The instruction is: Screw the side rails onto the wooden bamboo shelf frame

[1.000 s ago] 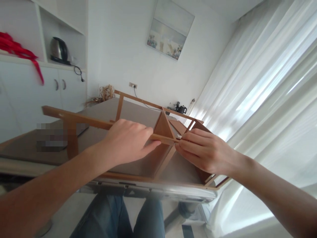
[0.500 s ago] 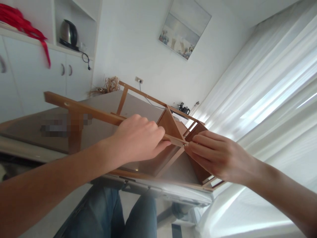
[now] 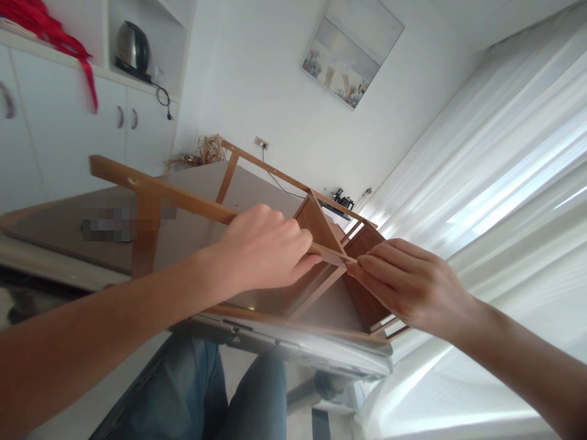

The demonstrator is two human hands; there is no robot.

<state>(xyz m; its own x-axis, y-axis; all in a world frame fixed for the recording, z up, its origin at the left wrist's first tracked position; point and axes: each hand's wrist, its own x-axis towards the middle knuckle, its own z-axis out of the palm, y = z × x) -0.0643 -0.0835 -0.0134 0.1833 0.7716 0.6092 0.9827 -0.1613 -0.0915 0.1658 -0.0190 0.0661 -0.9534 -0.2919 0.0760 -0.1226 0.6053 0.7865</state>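
Wooden shelf frame [image 3: 183, 199]: lay sideways on the worktop [image 3: 195, 175].
Left hand [image 3: 273, 247]: you gripped the upper rail [image 3: 208, 209].
Right hand [image 3: 408, 281]: you pinched the same rail beside a joint [image 3: 345, 263]; any fastener was hidden.
Panels [image 3: 323, 223]: two spanned the rails, apparently fitted.
Joint: probably remained to be secured.

The frame [image 3: 186, 200] rests on the table [image 3: 195, 178], left hand [image 3: 273, 247] on its rail, right hand [image 3: 408, 278] farther right along it. Beyond, a picture [image 3: 351, 55] hangs on the wall [image 3: 257, 85]; left of that, a kettle [image 3: 132, 47] sits in the cabinet [image 3: 68, 91]. The curtain [image 3: 495, 201] is at right.
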